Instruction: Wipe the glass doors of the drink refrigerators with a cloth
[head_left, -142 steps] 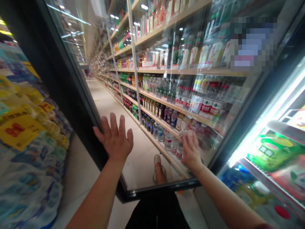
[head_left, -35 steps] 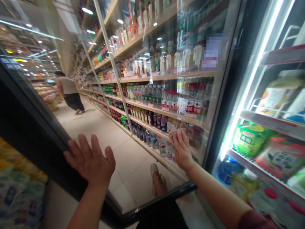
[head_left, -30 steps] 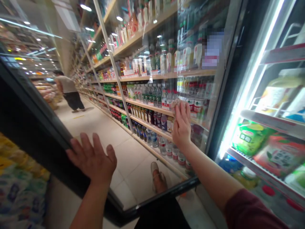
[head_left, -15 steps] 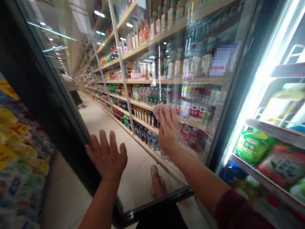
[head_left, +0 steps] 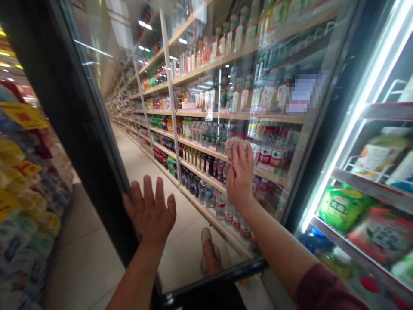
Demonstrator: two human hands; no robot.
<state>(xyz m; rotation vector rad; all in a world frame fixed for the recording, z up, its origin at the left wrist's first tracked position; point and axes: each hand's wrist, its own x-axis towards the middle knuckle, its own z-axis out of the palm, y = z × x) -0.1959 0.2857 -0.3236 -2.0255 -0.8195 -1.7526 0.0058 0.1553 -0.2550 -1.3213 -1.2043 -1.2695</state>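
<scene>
A black-framed glass door (head_left: 190,232) stands in front of me. With fingers spread, my left hand (head_left: 151,209) lies flat against the glass near the left frame bar (head_left: 87,129). Toward the right side of the pane, my right hand (head_left: 241,174) presses a crumpled pale cloth (head_left: 235,147) to the glass, fingers bent over it. Part of the cloth is hidden beneath the fingers. Through the pane, bottles on shelves show behind both hands.
On the right, a lit cooler holds green packs (head_left: 342,206), red packs (head_left: 383,234) and bottles on wire shelves. Wooden shelves (head_left: 206,150) of drinks run along the aisle. Yellow packaged goods (head_left: 26,172) are stacked at the left. My foot (head_left: 208,247) shows below on the tiled floor.
My right hand and the cloth have shifted a little to the right over the glass. My left hand stays flat on the pane. The view has turned slightly.
</scene>
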